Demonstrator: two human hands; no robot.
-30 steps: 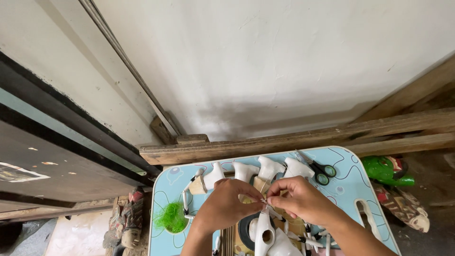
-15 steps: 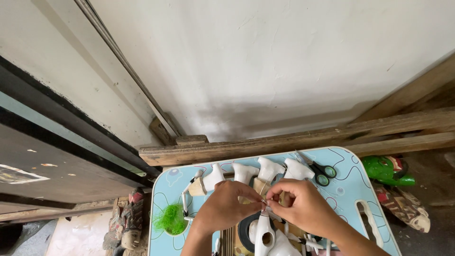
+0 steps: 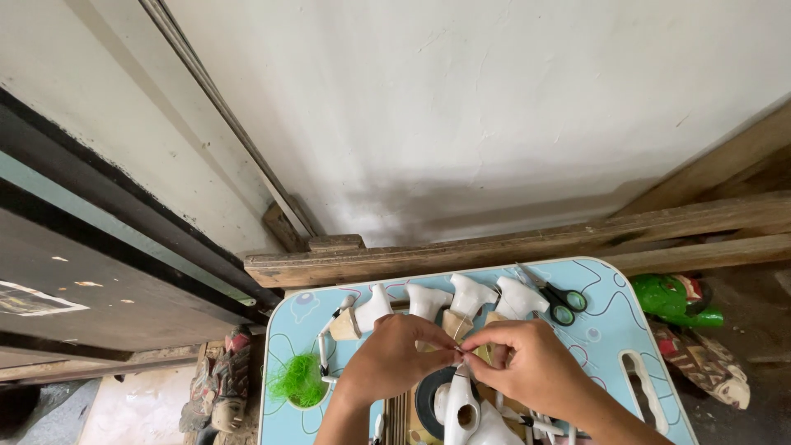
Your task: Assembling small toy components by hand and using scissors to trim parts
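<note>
both hands meet over the light blue tray table [image 3: 614, 309], fingertips pinched together on a thin thread [image 3: 458, 353]: the left hand [image 3: 395, 356] curls in from the left, the right hand [image 3: 527, 364] from the right, knuckles up. behind them stand four white figurines [image 3: 449, 301] in a row. one pair of scissors [image 3: 560, 301] lies at the back right, one tuft of green fibre [image 3: 298, 383] at the left, one black tape roll [image 3: 427, 400] beneath the hands

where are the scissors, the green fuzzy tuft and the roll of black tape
scissors [image 3: 565, 303], head view, on the green-rimmed black handles.
green fuzzy tuft [image 3: 298, 384], head view, on the middle of the tuft.
roll of black tape [image 3: 427, 397], head view, on the left part of the ring below the hands.
</note>
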